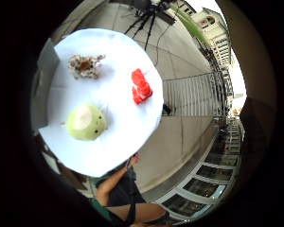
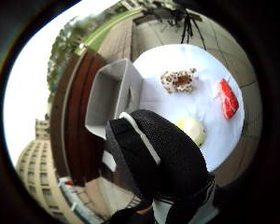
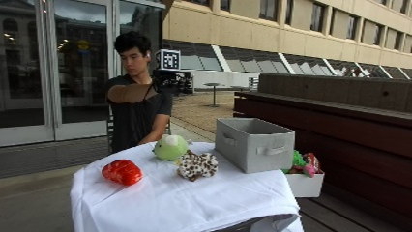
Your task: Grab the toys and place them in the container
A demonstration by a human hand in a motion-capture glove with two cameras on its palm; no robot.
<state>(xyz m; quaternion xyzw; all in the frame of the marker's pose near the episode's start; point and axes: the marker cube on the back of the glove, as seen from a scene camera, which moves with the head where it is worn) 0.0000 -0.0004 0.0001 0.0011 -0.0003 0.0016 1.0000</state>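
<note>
Three toys waited below while your right hand (image 3: pixel 169 80) hovered high, its grip unreadable, so you needed to lower straight onto the green toy (image 3: pixel 170 147), nearest you on the counter (image 3: pixel 193 198), then carry it to the grey container (image 3: pixel 254 144).

A white tablecloth (image 3: pixel 161 203) covers the table; a wooden bench (image 3: pixel 347 121) (long, dark) stands beside it.

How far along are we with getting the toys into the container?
Nothing looks done: the red toy, green plush and spotted plush all lie on the white tablecloth, beside the grey container. The gloved right hand is raised above the table, holding nothing. All three remain.
</note>
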